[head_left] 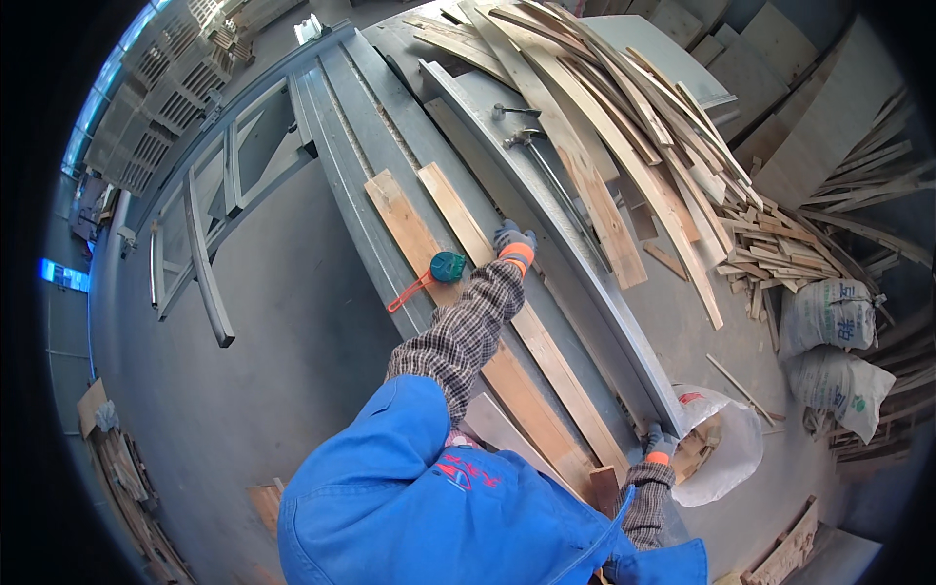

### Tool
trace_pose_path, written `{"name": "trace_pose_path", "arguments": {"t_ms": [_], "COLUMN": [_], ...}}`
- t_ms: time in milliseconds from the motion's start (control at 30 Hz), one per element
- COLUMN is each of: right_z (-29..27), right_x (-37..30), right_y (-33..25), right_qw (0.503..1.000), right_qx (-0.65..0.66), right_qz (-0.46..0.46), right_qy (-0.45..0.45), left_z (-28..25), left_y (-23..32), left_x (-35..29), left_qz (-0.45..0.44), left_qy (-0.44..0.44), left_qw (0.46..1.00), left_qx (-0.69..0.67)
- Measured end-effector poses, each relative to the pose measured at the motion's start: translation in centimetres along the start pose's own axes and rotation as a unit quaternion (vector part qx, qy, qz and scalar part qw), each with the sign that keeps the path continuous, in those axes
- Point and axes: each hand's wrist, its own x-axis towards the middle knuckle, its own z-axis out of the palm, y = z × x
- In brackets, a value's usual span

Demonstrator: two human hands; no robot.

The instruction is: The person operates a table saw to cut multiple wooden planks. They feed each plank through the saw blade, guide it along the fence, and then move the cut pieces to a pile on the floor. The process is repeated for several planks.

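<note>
My left hand (515,237), in a grey glove with an orange cuff, rests with its fingers out beside the right edge of a long narrow plank (546,346). Whether it presses on the wood is hard to see. My right hand (660,443), gloved alike, is at the near end of a long metal fence (645,367); its fingers are partly hidden. A wider reddish plank (526,390) lies left of the narrow one on the grey slotted machine table (343,127). On that wider plank sits a teal tape measure (447,266) with an orange strap.
A claw hammer (546,161) and another tool (517,111) lie by the fence. Beyond it are piled long boards (624,127). A white sack (738,439) holding offcuts stands near my right hand. At left is a metal sliding frame (202,263).
</note>
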Motion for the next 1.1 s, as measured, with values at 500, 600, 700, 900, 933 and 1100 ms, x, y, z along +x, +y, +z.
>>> {"name": "trace_pose_path", "arguments": {"t_ms": [500, 600, 700, 900, 933, 1100], "right_z": [12.5, 14.7, 19.1, 24.7, 25.9, 30.8], "right_x": [-1.3, 0.2, 0.1, 0.6, 0.5, 1.7], "right_y": [-9.5, -9.7, -12.6, -16.7, -17.5, -20.0], "right_qw": [0.997, 0.994, 0.982, 0.952, 0.95, 0.945], "right_qx": [0.049, 0.064, 0.156, 0.275, 0.276, 0.277], "right_qz": [0.056, 0.063, 0.077, 0.118, 0.116, 0.127], "right_qy": [-0.008, -0.056, -0.077, -0.07, -0.092, -0.117], "left_z": [-4.4, -6.2, -6.6, -6.2, -5.9, -6.1], "left_y": [1.1, 1.4, -0.3, -0.4, -1.2, -2.2], "left_x": [11.6, 12.8, 14.5, 13.4, 13.6, 11.8], "left_qz": [-0.023, -0.003, 0.061, 0.109, 0.118, 0.151], "left_qy": [0.06, 0.059, 0.088, 0.013, 0.027, -0.047], "left_qw": [0.998, 0.998, 0.993, 0.99, 0.988, 0.974], "left_qx": [-0.015, -0.038, -0.041, -0.084, -0.092, -0.161]}}
